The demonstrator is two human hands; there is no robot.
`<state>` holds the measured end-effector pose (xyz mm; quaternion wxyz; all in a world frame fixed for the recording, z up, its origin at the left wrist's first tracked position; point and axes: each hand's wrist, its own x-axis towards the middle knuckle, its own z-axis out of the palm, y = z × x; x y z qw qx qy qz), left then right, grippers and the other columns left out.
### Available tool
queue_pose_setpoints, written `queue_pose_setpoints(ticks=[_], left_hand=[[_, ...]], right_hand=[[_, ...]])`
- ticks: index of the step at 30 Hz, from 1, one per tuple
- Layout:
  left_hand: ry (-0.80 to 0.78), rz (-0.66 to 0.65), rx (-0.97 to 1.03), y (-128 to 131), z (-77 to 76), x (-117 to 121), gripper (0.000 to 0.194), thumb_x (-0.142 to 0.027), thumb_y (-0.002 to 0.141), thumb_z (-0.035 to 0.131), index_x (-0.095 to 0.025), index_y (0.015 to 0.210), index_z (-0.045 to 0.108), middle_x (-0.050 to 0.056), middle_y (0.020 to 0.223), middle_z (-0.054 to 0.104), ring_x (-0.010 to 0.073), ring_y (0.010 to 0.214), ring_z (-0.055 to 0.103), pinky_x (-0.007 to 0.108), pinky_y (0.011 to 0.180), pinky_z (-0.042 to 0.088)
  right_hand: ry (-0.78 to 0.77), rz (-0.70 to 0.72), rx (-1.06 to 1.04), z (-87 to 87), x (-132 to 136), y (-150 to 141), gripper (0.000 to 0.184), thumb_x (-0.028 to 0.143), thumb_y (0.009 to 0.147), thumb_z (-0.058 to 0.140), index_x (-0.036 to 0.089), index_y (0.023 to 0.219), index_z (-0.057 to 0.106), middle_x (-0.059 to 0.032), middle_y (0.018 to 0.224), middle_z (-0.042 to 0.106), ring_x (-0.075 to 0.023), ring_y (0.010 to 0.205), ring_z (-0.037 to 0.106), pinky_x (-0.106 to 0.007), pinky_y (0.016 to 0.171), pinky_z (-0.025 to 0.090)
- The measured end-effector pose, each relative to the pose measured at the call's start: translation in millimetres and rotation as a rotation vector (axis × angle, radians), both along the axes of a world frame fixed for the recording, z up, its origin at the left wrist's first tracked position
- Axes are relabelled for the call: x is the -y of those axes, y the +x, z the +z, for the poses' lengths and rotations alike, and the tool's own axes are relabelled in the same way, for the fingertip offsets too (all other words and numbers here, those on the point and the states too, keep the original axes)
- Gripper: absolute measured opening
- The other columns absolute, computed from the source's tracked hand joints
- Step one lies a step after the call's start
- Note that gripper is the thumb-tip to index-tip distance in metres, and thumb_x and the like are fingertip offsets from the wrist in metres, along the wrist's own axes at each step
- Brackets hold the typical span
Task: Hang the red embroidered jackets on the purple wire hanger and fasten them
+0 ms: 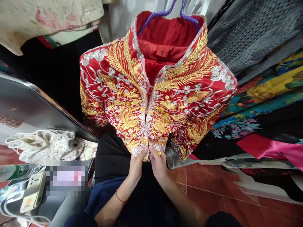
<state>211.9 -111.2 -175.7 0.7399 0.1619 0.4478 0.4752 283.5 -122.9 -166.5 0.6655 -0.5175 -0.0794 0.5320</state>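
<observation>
A red jacket (127,104) with dense gold and silver embroidery hangs from a purple hanger (158,14) in front of me. Inside its stand-up collar shows a red size label (163,51) marked S. My left hand (138,162), with a red string at the wrist, pinches the lower front edge left of the centre opening. On the other side of that opening, my right hand (158,162) grips the hem the same way. Both thumbs lie on top of the embroidery, close together; the other fingers are mostly hidden behind the cloth.
Patterned fabrics (258,91) hang along the right, with a bright pink piece (272,146) among them. At left are a dark-framed panel (42,104), a white spotted cloth bag (47,145), a clear bottle (19,171) and a power strip (34,190). Red tiles (203,179) cover the floor.
</observation>
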Motion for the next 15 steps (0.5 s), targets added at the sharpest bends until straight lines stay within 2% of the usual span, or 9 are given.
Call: queue_pose_setpoints(ticks=[2, 6, 9, 12, 15], left_hand=[[0.009, 0.007, 0.003, -1, -3.5, 1, 0.039, -0.044, 0.063, 0.088, -0.013, 0.071, 0.065, -0.001, 0.059, 0.062, 0.0098, 0.056, 0.054, 0.023, 0.055, 0.044], [-0.044, -0.002, 0.039, -3, -10.7, 1, 0.035, -0.038, 0.062, 0.088, -0.014, 0.075, 0.067, 0.002, 0.066, 0.067, 0.0163, 0.069, 0.065, 0.028, 0.069, 0.051], [-0.066, 0.007, 0.038, -2, -14.1, 2, 0.037, -0.036, 0.06, 0.089, -0.014, 0.083, 0.07, 0.004, 0.076, 0.073, 0.0208, 0.081, 0.069, 0.032, 0.077, 0.053], [-0.047, 0.037, 0.033, 0, -16.9, 3, 0.041, -0.032, 0.06, 0.089, -0.015, 0.093, 0.071, 0.006, 0.093, 0.076, 0.0203, 0.09, 0.07, 0.032, 0.086, 0.053], [0.021, 0.04, 0.003, 2, -19.8, 3, 0.036, -0.032, 0.064, 0.087, -0.014, 0.091, 0.071, 0.006, 0.096, 0.076, 0.0193, 0.092, 0.07, 0.03, 0.088, 0.051]], right_hand=[[-0.01, 0.017, 0.007, -5.5, 3, -1, 0.039, 0.041, 0.06, 0.087, 0.021, 0.055, 0.054, 0.0055, 0.051, 0.049, -0.0091, 0.05, 0.042, -0.027, 0.05, 0.038], [-0.05, 0.023, 0.053, -18.5, 16, -1, 0.032, 0.042, 0.064, 0.086, 0.019, 0.069, 0.065, 0.0015, 0.065, 0.061, -0.0114, 0.06, 0.05, -0.027, 0.055, 0.038], [-0.049, 0.055, 0.014, -24.3, 24, 1, 0.028, 0.039, 0.065, 0.086, 0.019, 0.07, 0.067, 0.0001, 0.07, 0.065, -0.0135, 0.066, 0.054, -0.028, 0.061, 0.042], [-0.059, 0.022, -0.064, -25.6, 23, 4, 0.026, 0.036, 0.061, 0.087, 0.022, 0.074, 0.07, 0.0006, 0.075, 0.068, -0.0135, 0.067, 0.056, -0.029, 0.065, 0.046], [-0.082, 0.013, -0.085, -25.4, 15, 5, 0.024, 0.034, 0.059, 0.086, 0.024, 0.069, 0.067, 0.0013, 0.073, 0.067, -0.0131, 0.065, 0.055, -0.028, 0.063, 0.047]])
